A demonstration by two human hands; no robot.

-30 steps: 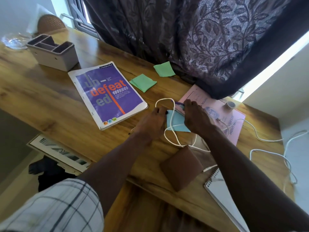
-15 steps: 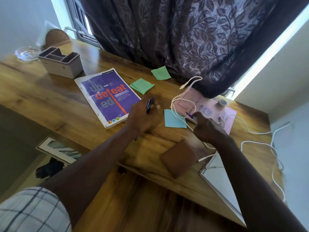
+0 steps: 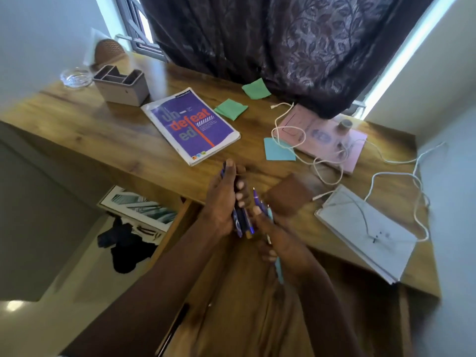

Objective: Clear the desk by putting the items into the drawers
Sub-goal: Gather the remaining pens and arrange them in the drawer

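Observation:
My left hand (image 3: 222, 202) grips a bundle of dark blue pens (image 3: 241, 222) over the desk's front edge. Close beside it, my right hand (image 3: 279, 240) holds a purple pen (image 3: 258, 202) and a light blue pen (image 3: 277, 264). On the wooden desk (image 3: 103, 130) lie a purple book (image 3: 190, 124), two green sticky notes (image 3: 230, 109), a blue sticky note (image 3: 278, 150), a pink paper (image 3: 324, 135), a brown wallet (image 3: 288, 194), a spiral notepad (image 3: 365, 230) and a white cable (image 3: 288, 140).
A grey desk organiser (image 3: 121, 86) and a glass dish (image 3: 76, 77) stand at the far left. A dark curtain (image 3: 270, 42) hangs behind the desk. Below the desk on the left, a framed picture (image 3: 136, 204) and dark cloth (image 3: 126, 246) lie on the floor.
Both hands have pulled back from the blue note and cable to the desk's front edge, each carrying pens. The cable loop was pushed aside onto the pink paper.

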